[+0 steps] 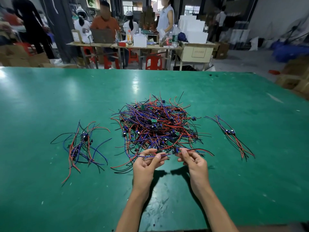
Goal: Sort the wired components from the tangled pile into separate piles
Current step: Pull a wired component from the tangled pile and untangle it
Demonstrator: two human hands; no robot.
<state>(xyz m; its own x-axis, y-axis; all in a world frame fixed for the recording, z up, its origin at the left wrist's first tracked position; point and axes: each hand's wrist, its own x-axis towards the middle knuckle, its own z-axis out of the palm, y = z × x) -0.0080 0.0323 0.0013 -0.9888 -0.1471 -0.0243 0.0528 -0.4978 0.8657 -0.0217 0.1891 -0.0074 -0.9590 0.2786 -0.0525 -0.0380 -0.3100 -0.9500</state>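
While both hands pinch one wired component [173, 151] at the tangled pile's [155, 126] near edge, left hand [147, 164] and right hand [194, 162] stretch it left-right; two sorted piles: left pile [82, 144], right pile [230, 133] on the tabletop [50, 97].

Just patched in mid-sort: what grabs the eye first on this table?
The big tangled pile of red, blue and black wires at the centre of the green table. Just below it, both hands pinch one wired component between them. Smaller sorted piles lie left and right.

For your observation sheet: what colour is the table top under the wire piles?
Green, with pale scuffs; the table top shows only in the head view.
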